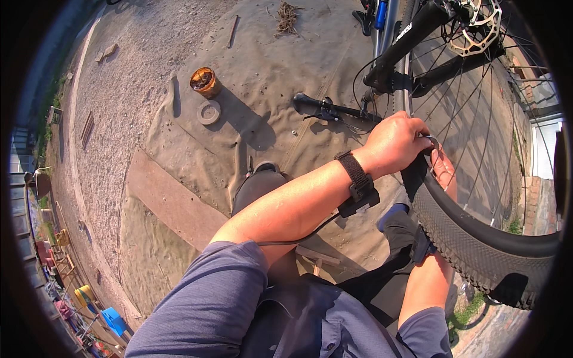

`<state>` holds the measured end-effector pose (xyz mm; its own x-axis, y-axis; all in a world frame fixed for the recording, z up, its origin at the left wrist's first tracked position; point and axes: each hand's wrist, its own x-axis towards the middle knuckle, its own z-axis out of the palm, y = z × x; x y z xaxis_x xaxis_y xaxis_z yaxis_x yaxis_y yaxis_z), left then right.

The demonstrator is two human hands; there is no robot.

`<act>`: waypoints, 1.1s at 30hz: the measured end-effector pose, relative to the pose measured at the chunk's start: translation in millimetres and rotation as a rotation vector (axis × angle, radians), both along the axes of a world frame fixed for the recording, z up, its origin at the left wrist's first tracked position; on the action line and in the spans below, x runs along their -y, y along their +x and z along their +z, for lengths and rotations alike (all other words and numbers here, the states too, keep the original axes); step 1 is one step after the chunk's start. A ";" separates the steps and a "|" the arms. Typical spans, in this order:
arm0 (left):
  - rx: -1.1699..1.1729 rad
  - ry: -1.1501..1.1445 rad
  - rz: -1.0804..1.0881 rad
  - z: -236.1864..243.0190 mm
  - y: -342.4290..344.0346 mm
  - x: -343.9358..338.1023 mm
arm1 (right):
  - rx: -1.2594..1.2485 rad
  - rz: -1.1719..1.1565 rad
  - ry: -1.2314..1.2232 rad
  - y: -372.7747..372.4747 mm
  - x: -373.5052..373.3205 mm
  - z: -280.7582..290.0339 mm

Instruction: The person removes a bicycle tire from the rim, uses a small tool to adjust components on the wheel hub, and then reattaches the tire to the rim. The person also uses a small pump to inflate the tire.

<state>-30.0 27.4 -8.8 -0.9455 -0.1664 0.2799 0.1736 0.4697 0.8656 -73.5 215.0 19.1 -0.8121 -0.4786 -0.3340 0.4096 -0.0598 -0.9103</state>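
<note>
A bicycle wheel with a black knobbly tyre (477, 253) stands at my right, between the legs of a black fork (401, 52). My left hand (397, 140) is closed on the tyre's edge, its thumb and fingers pinched near a thin curved dark edge. Around the inner side of the tyre, among the spokes, curl the fingers of my right hand (443, 170); the tyre hides part of that hand. A silver brake disc (474, 27) sits at the hub. Below the fork lies the handlebar (340, 110) with its grip near the ground.
An orange bucket (205, 82) with dark contents stands on the ground sheet, beside a grey ring (209, 112). A long brown board (173, 197) lies at the left. Dry grass (287, 18) lies at the far side. A blue container (113, 321) is at the lower left.
</note>
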 end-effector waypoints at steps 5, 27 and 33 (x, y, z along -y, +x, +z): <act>0.052 0.094 0.010 11.0 8.2 5.6 | -0.051 0.077 -0.012 0.2 0.2 -1.8; 0.158 0.170 -0.014 26.7 11.1 10.5 | -0.287 0.004 -0.098 1.8 13.1 -7.9; 0.206 0.242 0.010 37.1 16.8 13.2 | -0.311 0.012 -0.085 -2.5 9.6 -16.8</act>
<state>-13.2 14.2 28.3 -0.9763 -0.2140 0.0337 -0.0206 0.2464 0.9689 -76.0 205.4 2.3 -0.8630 -0.5044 -0.0288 0.1133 -0.1377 -0.9840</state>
